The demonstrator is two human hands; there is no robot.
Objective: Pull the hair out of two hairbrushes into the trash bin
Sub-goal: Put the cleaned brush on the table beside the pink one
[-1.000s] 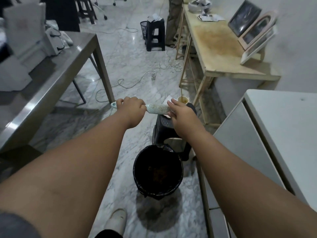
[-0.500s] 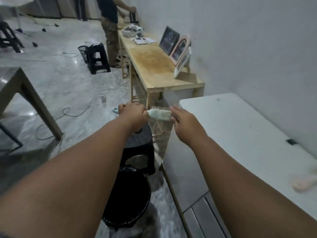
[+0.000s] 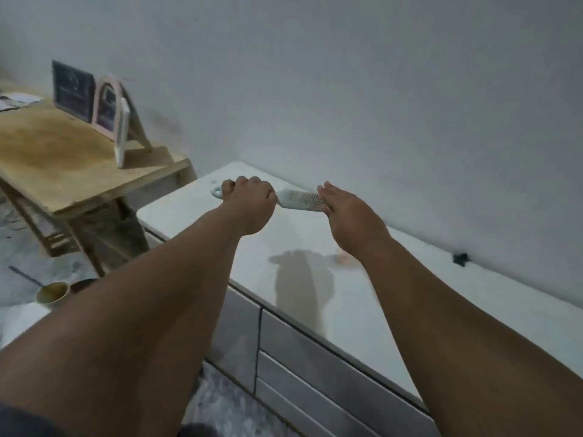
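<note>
Head cam: left hand [image 3: 249, 201] is fisted around the white hairbrush [image 3: 299, 200] handle, holding it up over the white cabinet top [image 3: 362, 298]. Right hand [image 3: 350, 212] has fingers straight and together against the bristle end.

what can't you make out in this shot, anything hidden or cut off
Head view only:
- Trash bin: out of frame.
- Pale pink object on the white cabinet top: mostly behind the right hand's wrist, blurred.
- Hair in the white plastic hairbrush: too blurred to judge.
- Right hand fingers: hidden behind the hand.
- Brush handle: covered by the left hand.
</note>
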